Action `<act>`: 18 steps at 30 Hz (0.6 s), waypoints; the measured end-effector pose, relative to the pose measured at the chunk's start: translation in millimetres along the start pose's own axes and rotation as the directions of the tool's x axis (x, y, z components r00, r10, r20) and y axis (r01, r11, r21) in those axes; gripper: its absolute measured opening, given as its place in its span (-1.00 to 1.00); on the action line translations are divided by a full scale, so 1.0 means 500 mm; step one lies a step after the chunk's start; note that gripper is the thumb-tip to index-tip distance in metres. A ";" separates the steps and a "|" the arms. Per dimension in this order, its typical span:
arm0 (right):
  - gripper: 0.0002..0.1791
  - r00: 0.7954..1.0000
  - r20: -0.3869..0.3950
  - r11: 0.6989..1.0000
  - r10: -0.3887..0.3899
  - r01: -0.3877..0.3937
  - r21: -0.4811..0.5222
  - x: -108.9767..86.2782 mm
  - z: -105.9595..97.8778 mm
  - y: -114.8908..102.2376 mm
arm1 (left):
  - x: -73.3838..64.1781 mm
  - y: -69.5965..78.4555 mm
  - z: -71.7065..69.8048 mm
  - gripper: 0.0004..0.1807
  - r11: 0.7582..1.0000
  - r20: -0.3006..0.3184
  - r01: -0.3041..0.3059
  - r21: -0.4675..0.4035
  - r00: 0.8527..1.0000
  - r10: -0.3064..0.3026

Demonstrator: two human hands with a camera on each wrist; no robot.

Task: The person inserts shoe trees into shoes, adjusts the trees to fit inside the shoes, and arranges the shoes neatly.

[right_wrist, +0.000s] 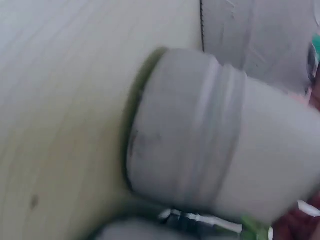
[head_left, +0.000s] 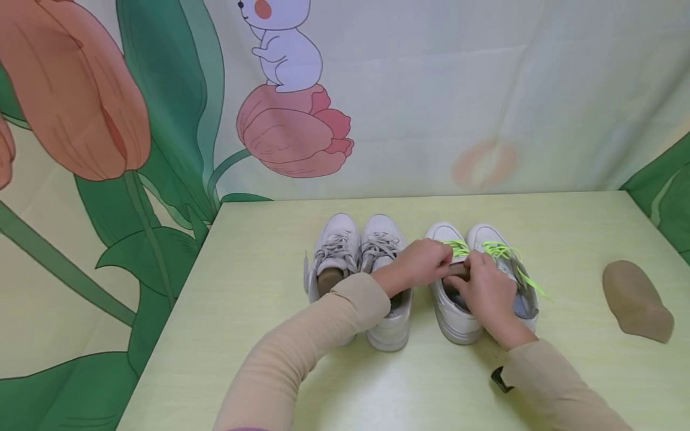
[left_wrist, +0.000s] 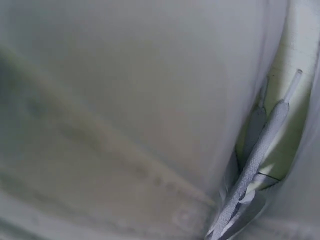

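Observation:
Both hands meet over the opening of a white sneaker [head_left: 458, 326] with neon green laces, the left shoe of its pair. Between them is a brown shoe insert [head_left: 458, 270], partly covered by fingers. My left hand [head_left: 424, 262] holds its left end, and my right hand [head_left: 492, 291] grips it from the right with the thumb low in the opening. Its mate, another green-laced sneaker [head_left: 483, 234], stands close on the right. A blurred white shoe heel [right_wrist: 180, 130] fills the middle of the right wrist view. The hands' fingers are mostly out of both wrist views.
Left of the hands stand two white sneakers with grey laces [head_left: 336, 242], partly behind the left sleeve; one contains a brown insert [head_left: 329, 280]. Another brown insert [head_left: 638, 300] lies on the pale table [head_left: 237, 287] at right. A patterned curtain [head_left: 431, 108] hangs behind.

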State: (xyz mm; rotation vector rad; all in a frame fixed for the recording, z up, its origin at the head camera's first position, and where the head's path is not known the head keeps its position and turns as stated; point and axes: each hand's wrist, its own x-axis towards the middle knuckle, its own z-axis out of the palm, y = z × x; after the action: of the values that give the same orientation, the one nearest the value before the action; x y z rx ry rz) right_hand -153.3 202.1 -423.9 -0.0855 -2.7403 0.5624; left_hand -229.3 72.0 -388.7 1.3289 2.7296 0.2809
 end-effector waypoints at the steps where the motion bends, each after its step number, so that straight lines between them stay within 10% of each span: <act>1: -0.65 1.000 0.019 1.000 -0.009 0.009 0.023 0.002 -0.004 0.005 | 0.000 0.000 0.001 -0.91 1.000 -0.002 0.000 0.003 1.000 0.000; 7: -0.90 0.993 0.114 0.986 -0.043 0.024 0.165 0.014 -0.037 0.029 | -0.004 0.000 0.001 -0.92 1.000 -0.020 0.004 0.007 1.000 -0.004; 18: -0.60 0.989 0.145 0.993 -0.018 0.001 0.120 0.017 -0.059 0.047 | -0.009 -0.001 0.003 -0.89 0.999 -0.046 -0.002 -0.039 0.999 0.000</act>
State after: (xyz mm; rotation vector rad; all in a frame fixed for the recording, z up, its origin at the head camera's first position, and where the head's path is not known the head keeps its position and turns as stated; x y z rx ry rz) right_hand -151.3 235.8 -405.2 -0.0019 -2.8377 0.7561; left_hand -226.6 68.5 -390.1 1.3305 2.7458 0.3682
